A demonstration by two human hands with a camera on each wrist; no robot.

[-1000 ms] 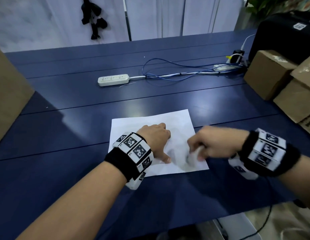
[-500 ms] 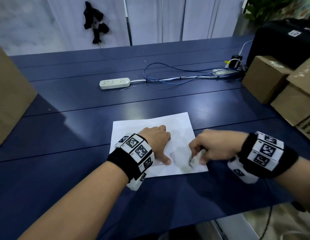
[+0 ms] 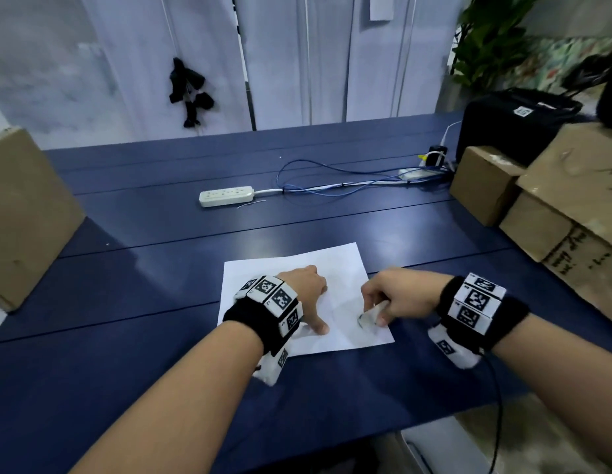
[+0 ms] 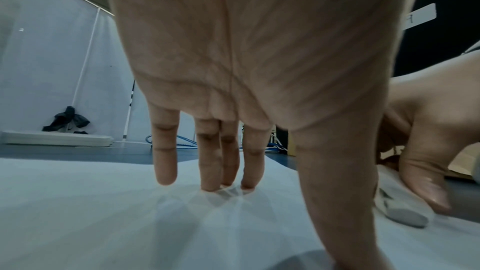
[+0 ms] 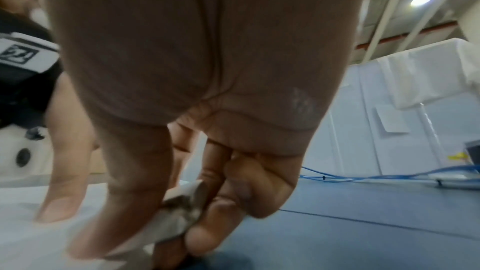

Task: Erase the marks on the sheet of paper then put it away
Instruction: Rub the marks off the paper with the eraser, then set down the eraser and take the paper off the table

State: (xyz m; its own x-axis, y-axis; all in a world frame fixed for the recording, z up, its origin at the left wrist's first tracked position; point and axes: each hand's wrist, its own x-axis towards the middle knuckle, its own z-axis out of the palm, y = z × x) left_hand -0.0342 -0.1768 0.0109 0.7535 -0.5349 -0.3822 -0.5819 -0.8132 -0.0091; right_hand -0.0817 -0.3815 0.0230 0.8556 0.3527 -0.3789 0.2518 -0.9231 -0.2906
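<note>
A white sheet of paper (image 3: 339,268) lies flat on the blue table (image 3: 161,268) in front of me. My left hand (image 3: 306,295) presses down on its left half with straight fingers (image 4: 207,161) and the thumb spread toward me. My right hand (image 3: 383,299) pinches a small white eraser (image 3: 368,318) between thumb and fingers, its worn grey end (image 4: 405,215) touching the paper near the right front corner. In the right wrist view the eraser (image 5: 176,219) sits deep among the curled fingers. I make out no clear marks on the sheet.
A white power strip (image 3: 226,196) and blue cables (image 3: 332,186) lie across the table's far middle. Cardboard boxes (image 3: 486,183) and a black case (image 3: 513,124) crowd the right side. Another cardboard box (image 3: 24,213) stands at the left edge.
My right hand with the eraser has shifted slightly across the sheet's right front part, a rubbing motion. The left hand stays pressed on the paper. The head view has tilted up a little.
</note>
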